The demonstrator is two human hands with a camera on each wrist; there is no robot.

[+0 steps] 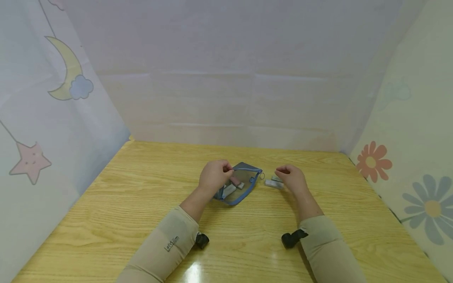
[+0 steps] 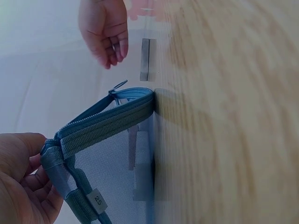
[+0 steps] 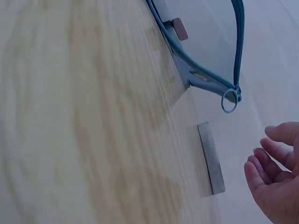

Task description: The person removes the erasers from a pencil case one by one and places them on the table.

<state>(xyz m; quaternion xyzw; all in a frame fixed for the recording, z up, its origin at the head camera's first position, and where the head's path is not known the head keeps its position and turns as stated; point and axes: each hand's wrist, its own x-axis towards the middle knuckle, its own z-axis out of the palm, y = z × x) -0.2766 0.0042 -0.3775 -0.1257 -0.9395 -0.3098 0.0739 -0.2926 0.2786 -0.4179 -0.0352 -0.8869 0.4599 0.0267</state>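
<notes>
A blue mesh zip pouch [image 1: 244, 195] lies on the table with its mouth spread wide. Its upper left edge is pinched by my left hand [image 1: 214, 177], and the left wrist view shows the fingers at the pouch's corner [image 2: 55, 151]. Inside are a reddish-brown block [image 1: 235, 181] and pale grey blocks [image 1: 229, 191]. To the right of the pouch, a grey rectangular block [image 1: 273, 184] lies on the table, with a second greyish piece [image 1: 277, 179] just behind it. Over these hovers my right hand [image 1: 293, 179], its fingers loosely bent with nothing between them [image 3: 275, 170].
A ring zip pull [image 1: 262, 176] hangs at the pouch's right corner. The wooden table [image 1: 141, 184] meets a pale sheet [image 1: 212, 110] at the back, with patterned sheets on both sides. Black wrist cameras [image 1: 202, 240] sit on both sleeves.
</notes>
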